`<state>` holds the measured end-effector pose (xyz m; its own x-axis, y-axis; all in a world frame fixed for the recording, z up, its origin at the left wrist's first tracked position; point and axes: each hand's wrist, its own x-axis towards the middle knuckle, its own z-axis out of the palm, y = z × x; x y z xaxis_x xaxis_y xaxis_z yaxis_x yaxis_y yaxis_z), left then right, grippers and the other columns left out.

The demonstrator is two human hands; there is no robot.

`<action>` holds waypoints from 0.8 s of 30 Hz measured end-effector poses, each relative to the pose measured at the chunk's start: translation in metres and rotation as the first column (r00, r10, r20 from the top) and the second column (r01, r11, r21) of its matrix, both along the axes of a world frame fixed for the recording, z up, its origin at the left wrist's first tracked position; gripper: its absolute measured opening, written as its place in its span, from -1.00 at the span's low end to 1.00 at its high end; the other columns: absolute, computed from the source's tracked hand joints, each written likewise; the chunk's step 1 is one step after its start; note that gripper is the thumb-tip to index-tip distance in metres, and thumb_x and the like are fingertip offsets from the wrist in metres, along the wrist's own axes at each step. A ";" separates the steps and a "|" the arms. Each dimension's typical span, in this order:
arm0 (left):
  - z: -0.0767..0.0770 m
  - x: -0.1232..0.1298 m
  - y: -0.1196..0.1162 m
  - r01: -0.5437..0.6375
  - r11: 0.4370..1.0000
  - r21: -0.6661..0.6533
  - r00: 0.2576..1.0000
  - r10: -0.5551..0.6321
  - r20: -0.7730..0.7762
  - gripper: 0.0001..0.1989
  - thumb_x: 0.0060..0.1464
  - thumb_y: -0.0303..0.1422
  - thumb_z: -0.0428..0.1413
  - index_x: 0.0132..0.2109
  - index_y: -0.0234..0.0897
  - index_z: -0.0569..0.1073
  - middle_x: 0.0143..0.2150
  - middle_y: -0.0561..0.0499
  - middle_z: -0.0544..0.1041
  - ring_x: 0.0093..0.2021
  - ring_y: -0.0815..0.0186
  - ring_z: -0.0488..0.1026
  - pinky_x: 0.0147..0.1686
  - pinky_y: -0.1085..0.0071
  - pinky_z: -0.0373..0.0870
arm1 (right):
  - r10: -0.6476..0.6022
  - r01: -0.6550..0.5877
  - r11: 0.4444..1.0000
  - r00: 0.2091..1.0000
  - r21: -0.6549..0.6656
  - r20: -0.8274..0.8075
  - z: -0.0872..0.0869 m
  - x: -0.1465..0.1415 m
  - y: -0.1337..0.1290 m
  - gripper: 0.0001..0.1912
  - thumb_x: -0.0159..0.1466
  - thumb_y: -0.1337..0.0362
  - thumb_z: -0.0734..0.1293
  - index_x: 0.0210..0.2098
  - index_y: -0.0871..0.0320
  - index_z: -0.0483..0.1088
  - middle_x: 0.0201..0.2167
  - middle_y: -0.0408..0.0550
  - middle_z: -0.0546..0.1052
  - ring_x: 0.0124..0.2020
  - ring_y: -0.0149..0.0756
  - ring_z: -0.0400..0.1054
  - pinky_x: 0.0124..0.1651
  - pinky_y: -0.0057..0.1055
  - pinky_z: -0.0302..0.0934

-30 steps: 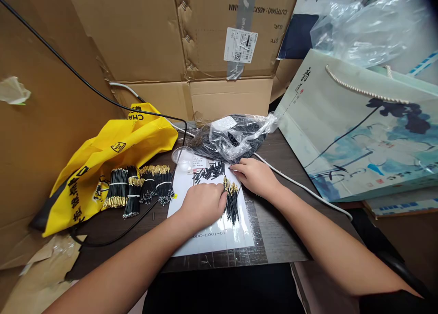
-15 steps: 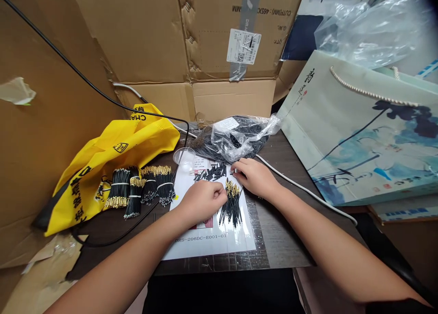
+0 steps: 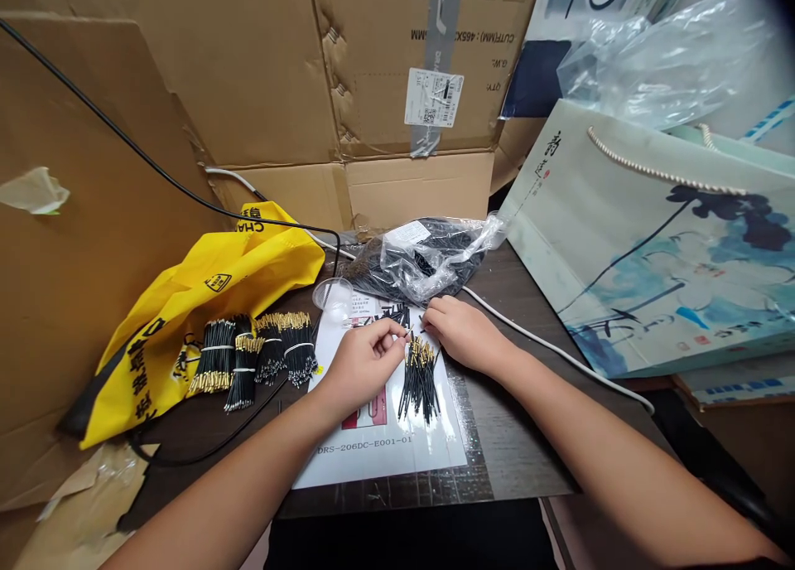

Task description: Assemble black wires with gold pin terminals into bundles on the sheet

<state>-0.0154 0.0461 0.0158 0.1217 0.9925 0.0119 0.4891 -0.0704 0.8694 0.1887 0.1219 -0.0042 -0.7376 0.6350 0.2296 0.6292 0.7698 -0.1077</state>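
My left hand is closed in a pinch on a thin wire with a gold-coloured tip; most of the wire is hidden by the fingers. Facing it, my right hand is pinched too, with what looks like a short black tube at its fingertips. Just below both hands, a loose pile of black wires with gold-coloured ends lies on a printed white sheet. Beyond the left hand are several short black tube pieces, partly covered by it.
Banded bundles of black wires lie at left beside a yellow bag. Behind the hands sits a clear plastic bag of black parts. A white cable and a paper gift bag are at right. Cardboard stands behind.
The left hand has turned and its fingers have opened out into a pinch, showing the gold-coloured tip. The right hand stays close to its earlier place. The whole view has shifted slightly.
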 end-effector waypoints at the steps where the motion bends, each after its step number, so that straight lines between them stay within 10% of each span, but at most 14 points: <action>1: 0.000 0.000 0.000 0.003 1.000 0.001 1.000 -0.003 0.002 -0.83 0.16 -0.27 0.05 -0.24 -0.28 0.47 -0.54 0.16 0.26 -0.50 0.46 0.19 -0.46 0.51 0.11 | 0.004 -0.004 1.000 1.000 -0.010 -0.008 0.000 0.001 0.000 -0.92 0.34 0.37 0.26 -0.27 0.17 0.39 -0.30 -0.05 0.44 -0.23 -0.27 0.24 -0.21 -0.36 0.09; 13: 0.003 0.001 -0.001 0.032 0.999 0.042 0.998 -0.034 0.058 -0.76 0.24 -0.23 0.00 -0.29 -0.30 0.42 -0.43 0.08 0.43 -0.40 0.43 0.35 -0.35 0.49 0.26 | 0.037 -0.037 0.998 0.999 -0.046 -0.015 0.004 -0.001 -0.001 -0.92 0.32 0.42 0.25 -0.29 0.17 0.36 -0.27 -0.03 0.44 -0.23 -0.26 0.22 -0.19 -0.35 0.10; 24: -0.001 0.001 -0.001 0.088 0.980 0.181 0.994 -0.074 -0.081 -0.82 0.20 -0.31 0.08 -0.19 -0.28 0.54 -0.34 0.02 0.54 -0.34 0.39 0.42 -0.30 0.45 0.32 | 0.133 -0.172 0.984 0.888 -0.049 -0.440 0.007 0.008 -0.017 -0.82 0.37 0.40 0.20 -0.11 0.15 0.41 -0.26 0.01 0.45 -0.22 -0.24 0.25 -0.17 -0.30 0.20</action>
